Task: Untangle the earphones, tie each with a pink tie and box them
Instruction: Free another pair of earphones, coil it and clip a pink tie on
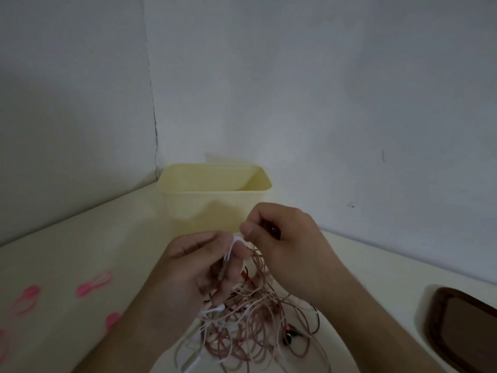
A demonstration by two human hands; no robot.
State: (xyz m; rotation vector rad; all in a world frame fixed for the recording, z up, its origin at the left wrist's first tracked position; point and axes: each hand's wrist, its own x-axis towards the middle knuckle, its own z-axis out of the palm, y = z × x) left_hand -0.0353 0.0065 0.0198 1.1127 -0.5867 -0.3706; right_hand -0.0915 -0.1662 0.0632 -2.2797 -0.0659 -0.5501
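- Two hands work above a tangle of earphones point(242, 327) that lies on the pale surface point(80, 238), near the front edge of the view.
- Left hand point(199, 267): its grip is closed on a white cord point(228, 254), the fingers curled round it and lifting a strand up out of the heap.
- Right hand point(285, 238): thumb and forefinger are pinched together on a thin strand at the top of the tangle, just beside the left fingertips; which cord it is cannot be told.
- Cords in the heap are mostly pinkish-brown loops, with white ones on the left side and a few dark ones toward the right; a white earbud point(220, 307) shows below the left hand and a dark earbud point(287, 338) lies at the right of the pile.
- Cream-yellow box point(215, 208) stands open at the back of the surface, against the wall, directly behind the hands.
- Several pink ties point(94, 284) lie loose on the surface at the left, well apart from the tangle.
- Dark brown tray point(462, 327) sits at the right edge, partly cut off by the frame.
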